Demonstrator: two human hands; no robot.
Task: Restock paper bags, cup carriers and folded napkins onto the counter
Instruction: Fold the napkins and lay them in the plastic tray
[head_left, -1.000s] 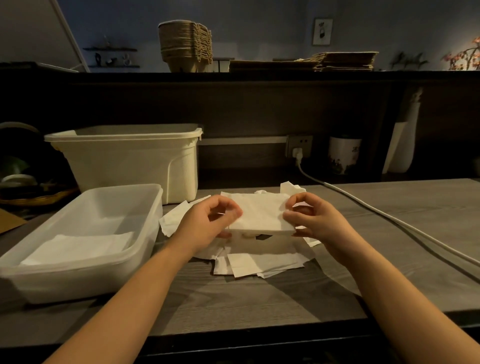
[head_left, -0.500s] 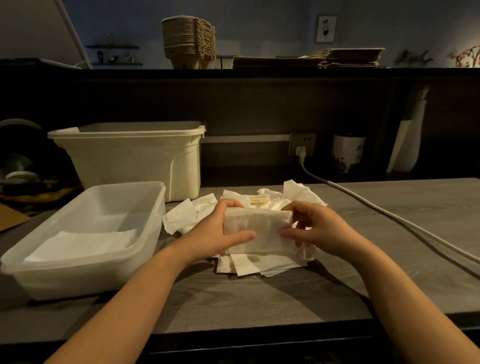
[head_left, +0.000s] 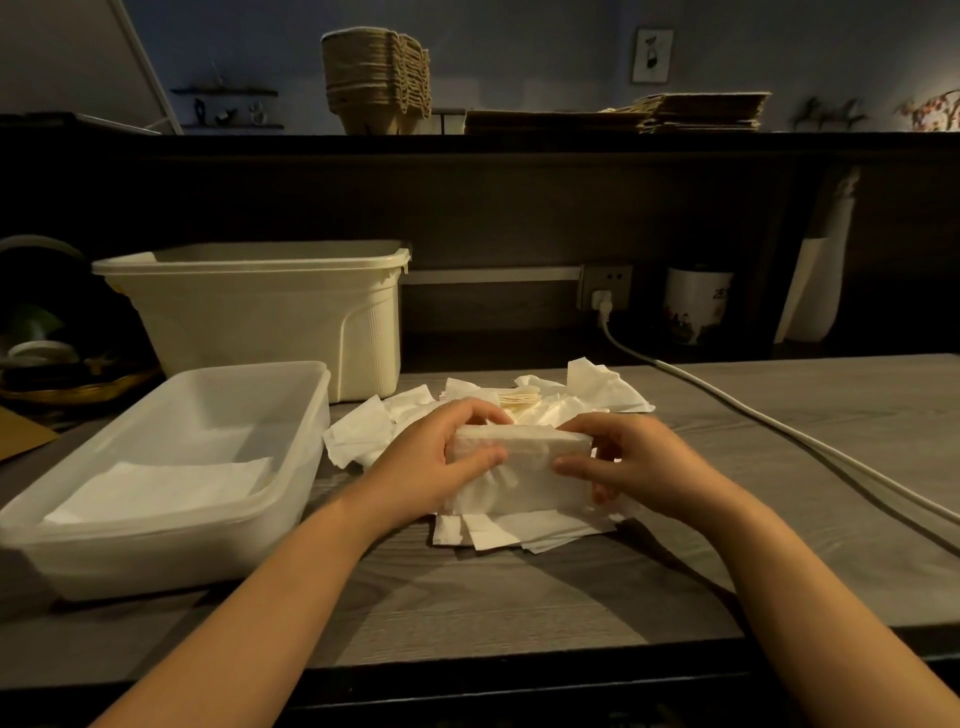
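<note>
A: Your left hand (head_left: 436, 462) and right hand (head_left: 639, 462) each pinch an end of the folded napkin (head_left: 524, 470), its long axis running left to right, just over the loose pile (head_left: 602, 387).

B: The clear tray (head_left: 306, 452) sits off to your left, so your left hand's nearer, I'd say.

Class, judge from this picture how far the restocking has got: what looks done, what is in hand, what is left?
Done: cup carriers and paper bags sit stacked on the upper counter; folded napkins lie in the clear tub. In hand: left hand and right hand grip one napkin, mid-fold. Left: the loose napkin pile beneath.
</note>
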